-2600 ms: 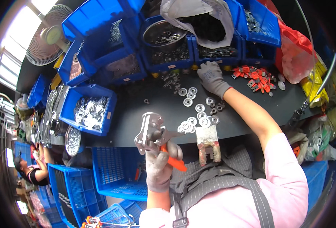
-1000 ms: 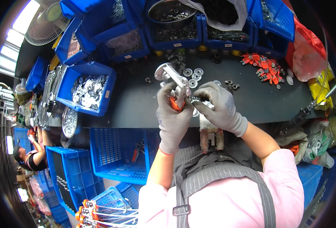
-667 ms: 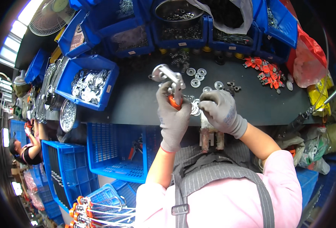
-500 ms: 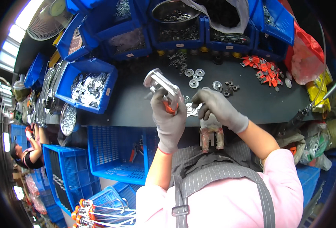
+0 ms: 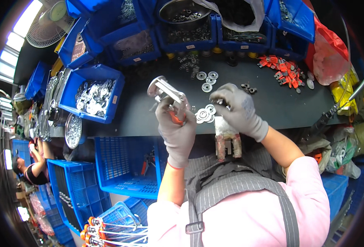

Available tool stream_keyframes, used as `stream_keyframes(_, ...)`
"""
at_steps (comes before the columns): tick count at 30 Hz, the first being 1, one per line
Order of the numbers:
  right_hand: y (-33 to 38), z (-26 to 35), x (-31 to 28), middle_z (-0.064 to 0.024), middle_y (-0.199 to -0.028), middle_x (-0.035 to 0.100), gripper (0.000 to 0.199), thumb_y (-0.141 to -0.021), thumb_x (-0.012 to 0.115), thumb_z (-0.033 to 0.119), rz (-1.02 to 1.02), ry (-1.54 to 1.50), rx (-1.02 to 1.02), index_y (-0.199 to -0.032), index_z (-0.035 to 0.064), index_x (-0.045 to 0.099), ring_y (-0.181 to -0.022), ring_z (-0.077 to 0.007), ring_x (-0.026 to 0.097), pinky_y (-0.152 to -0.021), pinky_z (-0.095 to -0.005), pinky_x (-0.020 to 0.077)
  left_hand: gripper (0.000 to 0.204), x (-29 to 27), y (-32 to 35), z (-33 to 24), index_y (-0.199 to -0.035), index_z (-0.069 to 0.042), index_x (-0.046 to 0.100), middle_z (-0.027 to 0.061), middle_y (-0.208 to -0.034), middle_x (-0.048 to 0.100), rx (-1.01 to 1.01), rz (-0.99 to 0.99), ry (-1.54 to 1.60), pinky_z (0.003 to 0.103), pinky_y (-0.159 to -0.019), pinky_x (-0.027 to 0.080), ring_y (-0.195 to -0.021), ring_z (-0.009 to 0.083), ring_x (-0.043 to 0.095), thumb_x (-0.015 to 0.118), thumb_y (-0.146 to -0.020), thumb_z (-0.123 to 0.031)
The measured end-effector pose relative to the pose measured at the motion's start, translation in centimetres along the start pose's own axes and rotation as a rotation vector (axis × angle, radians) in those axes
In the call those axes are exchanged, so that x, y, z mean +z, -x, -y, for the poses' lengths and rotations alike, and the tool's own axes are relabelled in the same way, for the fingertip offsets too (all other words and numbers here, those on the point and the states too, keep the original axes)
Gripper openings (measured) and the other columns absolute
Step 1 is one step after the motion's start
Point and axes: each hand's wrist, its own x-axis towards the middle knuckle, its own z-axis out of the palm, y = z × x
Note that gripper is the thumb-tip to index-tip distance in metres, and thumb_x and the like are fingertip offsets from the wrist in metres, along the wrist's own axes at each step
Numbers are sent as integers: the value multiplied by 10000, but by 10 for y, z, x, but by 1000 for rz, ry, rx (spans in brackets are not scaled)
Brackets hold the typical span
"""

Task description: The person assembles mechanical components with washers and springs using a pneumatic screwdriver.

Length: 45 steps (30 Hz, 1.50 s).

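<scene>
My left hand, in a grey glove, is closed around a silver metal bracket assembly with a round disc at its upper end and an orange part by the palm. Just above the table, my gloved right hand has its fingers curled; a bit of small dark metal shows at the fingertips, too hidden to name. Between the hands lie several overlapping silver discs. Below the right hand, a worn metal block fixture stands at the table's front edge.
Beyond the hands lie flanged round discs, springs, small dark fittings and a pile of orange clips. Blue parts bins line the back; another bin stands left. Blue crates sit below. Far left, another person works.
My left hand has shifted slightly left with the bracket assembly. My right hand has moved up and right, its fingers now curled where discs and fittings showed before. The silver discs between my hands show more.
</scene>
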Motion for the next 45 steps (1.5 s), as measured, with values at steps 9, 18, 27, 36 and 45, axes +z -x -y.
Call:
stream_keyframes(9,-64,-133,-15,-152,-1325,720,353,-1019,730,371,195,659,402,-1284,143,776,-1224,-354,733,-1037,-486,583,589,7,0,-22,-1480,-15,483,58,-1077,668,-201,42,221,296,-864,599,-927,105,667,700,-939,71)
stream_keyframes(18,-13,28,-51,-8,-1077,764,274,-1015,826,111,150,-672,314,-1264,1,790,-958,-35,665,-847,-237,552,441,17,-16,-52,-1321,-56,537,54,-994,663,-503,231,546,278,-703,517,-783,115,631,701,-923,43)
stream_keyframes(27,20,32,-74,-24,-1017,757,123,-1026,802,100,158,-434,348,-1089,-3,781,-934,-90,683,-858,-290,571,494,42,1,-70,-1414,-51,553,37,-1040,662,-578,394,621,285,-725,536,-812,117,633,697,-943,-6)
stream_keyframes(36,34,52,-65,-38,-1065,784,154,-1062,798,87,-192,-773,241,-1166,-20,759,-986,-75,726,-889,-268,609,439,59,18,-89,-1542,-35,559,26,-1078,687,-599,401,606,249,-759,520,-890,75,622,660,-1151,-205)
stream_keyframes(45,51,41,-68,-46,-1067,797,130,-1075,754,33,-322,-835,249,-1184,-39,754,-964,-71,732,-858,-250,615,445,73,36,-74,-1538,-17,586,-21,-1086,663,-356,416,476,218,-769,486,-887,40,583,698,-1110,-60)
